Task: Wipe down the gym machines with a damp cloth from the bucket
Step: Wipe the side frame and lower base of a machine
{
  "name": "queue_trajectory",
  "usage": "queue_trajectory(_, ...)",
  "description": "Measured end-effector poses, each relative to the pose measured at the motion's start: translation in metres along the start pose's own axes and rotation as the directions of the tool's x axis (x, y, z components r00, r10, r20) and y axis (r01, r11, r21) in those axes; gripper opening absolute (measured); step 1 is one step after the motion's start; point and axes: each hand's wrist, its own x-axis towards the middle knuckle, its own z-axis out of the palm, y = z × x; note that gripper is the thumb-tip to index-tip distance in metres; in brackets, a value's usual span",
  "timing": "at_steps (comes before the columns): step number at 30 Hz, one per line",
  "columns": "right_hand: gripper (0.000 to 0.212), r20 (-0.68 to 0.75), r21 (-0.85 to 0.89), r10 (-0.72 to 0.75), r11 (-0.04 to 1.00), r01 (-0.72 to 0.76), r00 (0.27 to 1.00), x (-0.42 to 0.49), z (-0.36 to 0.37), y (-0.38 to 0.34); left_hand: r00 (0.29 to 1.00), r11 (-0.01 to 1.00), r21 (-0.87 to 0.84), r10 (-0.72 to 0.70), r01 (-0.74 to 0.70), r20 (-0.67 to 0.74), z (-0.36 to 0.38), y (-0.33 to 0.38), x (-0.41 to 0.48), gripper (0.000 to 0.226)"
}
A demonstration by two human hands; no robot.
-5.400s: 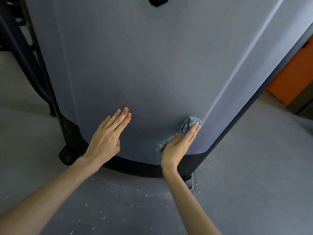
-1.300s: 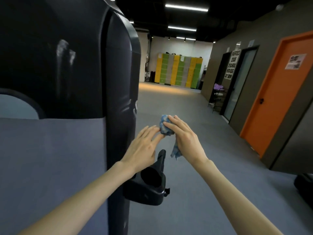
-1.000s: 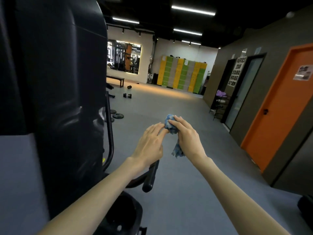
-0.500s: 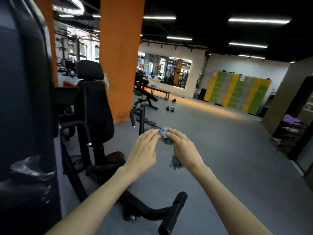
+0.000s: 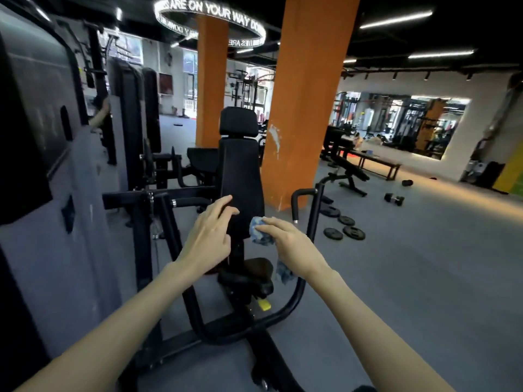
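A black seated gym machine [image 5: 240,176] with a tall padded backrest, a small seat and curved black handles stands right in front of me. My right hand [image 5: 288,244] grips a bunched blue cloth [image 5: 259,232] in the air before the backrest, and a tail of the cloth hangs below the wrist. My left hand [image 5: 210,230] hovers just left of the cloth with its fingers loosely extended, holding nothing. The bucket is not in view.
A large grey and black machine shroud [image 5: 56,222] fills the left side. Two orange pillars [image 5: 305,94] rise behind the seat. Weight plates [image 5: 343,226], dumbbells [image 5: 394,198] and a bench [image 5: 349,176] lie on the grey floor to the right.
I have turned from the grey shroud round to the seated machine. My left hand has parted from the cloth, which stays in my right hand.
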Motion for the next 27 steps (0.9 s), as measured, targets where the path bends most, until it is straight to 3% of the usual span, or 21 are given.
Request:
queue_trajectory(8,0.061,0.015,0.177,-0.173,0.970,0.167,0.985,0.094,0.069,0.047,0.952,0.947,0.102,-0.298,0.303,-0.066,0.050,-0.072,0.039,0.039)
queue_trajectory(18,0.056,-0.021,0.377,-0.347,0.866,0.329,0.938,0.249,0.144,0.072,0.920,0.913,0.143,-0.361,0.383,-0.155,0.061,-0.186,0.106,0.036)
queue_trajectory(27,0.049,-0.075,0.576,-0.544,0.660,0.482,0.836,0.372,0.234,0.000,0.823,0.752,0.338,-0.493,0.566,-0.281,0.019,-0.271,0.090,0.039)
